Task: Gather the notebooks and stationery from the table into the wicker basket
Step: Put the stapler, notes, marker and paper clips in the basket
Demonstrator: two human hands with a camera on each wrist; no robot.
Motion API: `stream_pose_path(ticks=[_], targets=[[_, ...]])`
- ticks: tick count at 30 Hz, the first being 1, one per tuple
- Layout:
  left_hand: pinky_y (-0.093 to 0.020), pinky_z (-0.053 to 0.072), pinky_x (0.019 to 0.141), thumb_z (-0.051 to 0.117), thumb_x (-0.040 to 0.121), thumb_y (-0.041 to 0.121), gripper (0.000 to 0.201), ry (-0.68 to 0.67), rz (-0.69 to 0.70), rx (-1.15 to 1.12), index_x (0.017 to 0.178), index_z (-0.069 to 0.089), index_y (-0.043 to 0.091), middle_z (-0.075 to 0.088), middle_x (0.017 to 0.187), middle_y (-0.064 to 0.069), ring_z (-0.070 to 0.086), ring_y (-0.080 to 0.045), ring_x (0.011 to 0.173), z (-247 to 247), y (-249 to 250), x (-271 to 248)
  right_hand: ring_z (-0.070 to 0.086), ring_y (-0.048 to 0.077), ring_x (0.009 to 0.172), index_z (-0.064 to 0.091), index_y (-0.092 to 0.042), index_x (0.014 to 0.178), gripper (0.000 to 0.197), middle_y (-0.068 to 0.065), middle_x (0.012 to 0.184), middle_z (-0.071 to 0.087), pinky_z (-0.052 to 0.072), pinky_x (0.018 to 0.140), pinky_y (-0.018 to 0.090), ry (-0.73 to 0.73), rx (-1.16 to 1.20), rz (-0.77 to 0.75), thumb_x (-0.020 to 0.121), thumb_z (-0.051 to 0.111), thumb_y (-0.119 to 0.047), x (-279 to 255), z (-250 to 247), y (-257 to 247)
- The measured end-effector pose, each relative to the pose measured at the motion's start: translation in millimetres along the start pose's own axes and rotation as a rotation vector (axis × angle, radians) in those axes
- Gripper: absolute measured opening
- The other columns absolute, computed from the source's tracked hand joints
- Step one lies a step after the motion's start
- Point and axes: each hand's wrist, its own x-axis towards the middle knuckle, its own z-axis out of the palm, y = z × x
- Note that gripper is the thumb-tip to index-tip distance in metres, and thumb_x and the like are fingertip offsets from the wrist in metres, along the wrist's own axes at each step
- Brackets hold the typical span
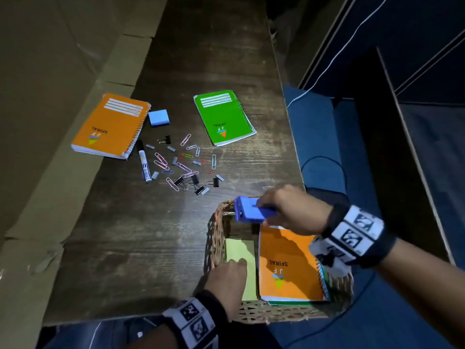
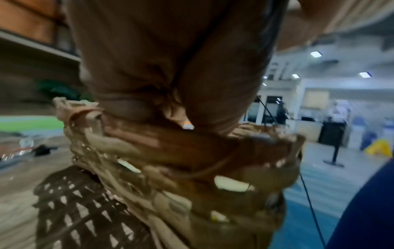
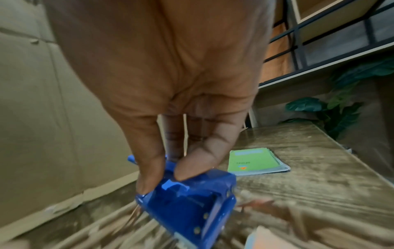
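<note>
The wicker basket (image 1: 214, 238) (image 2: 149, 182) stands at the table's near right corner. It holds an orange spiral notebook (image 1: 286, 263) and a pale yellow pad (image 1: 241, 249). My left hand (image 1: 234, 268) (image 2: 170, 116) grips the basket's near left rim, fingers curled inside onto the pad. My right hand (image 1: 261, 206) (image 3: 168, 175) pinches a blue hole punch (image 1: 247, 212) (image 3: 187, 203) above the basket's far rim. Farther off on the table lie another orange notebook (image 1: 110, 127), a green notebook (image 1: 224, 118) (image 3: 255, 162), a blue sticky pad (image 1: 158, 117), a marker (image 1: 144, 165) and several scattered clips (image 1: 187, 165).
Flat cardboard sheets (image 1: 50, 96) line the table's left side. The table's right edge drops to a blue seat (image 1: 314, 134) crossed by a white cable (image 1: 327, 69). The basket overhangs the near right corner. Bare wood lies left of the basket.
</note>
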Motion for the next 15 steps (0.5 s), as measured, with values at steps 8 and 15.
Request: stream_pose_path(ticks=[8,15], targets=[[-0.028,0.028,0.051,0.043,0.093,0.003,0.026,-0.044,0.132,0.304,0.111,0.061,0.006,0.056,0.120,-0.015,0.062,-0.031,0.103,3.8,14.7,5.4,0.058,0.034,0.101,0.057,-0.014,0.119,0.033,0.013,0.114,0.057,0.045,0.075,0.037,-0.057,-0.166,0.112,0.087,0.060,-0.021,31.8,70.5,-21.6],[-0.026,0.018,0.048,0.045,0.091,0.001,0.027,-0.056,0.130,0.253,0.110,0.064,0.001,0.047,0.130,-0.019,0.056,-0.028,0.088,-0.7,10.5,5.0,0.062,0.033,0.094,0.047,-0.011,0.127,0.033,0.014,0.117,0.055,0.050,0.073,0.038,-0.057,-0.239,0.193,0.094,0.047,-0.014,34.7,85.7,-19.2]])
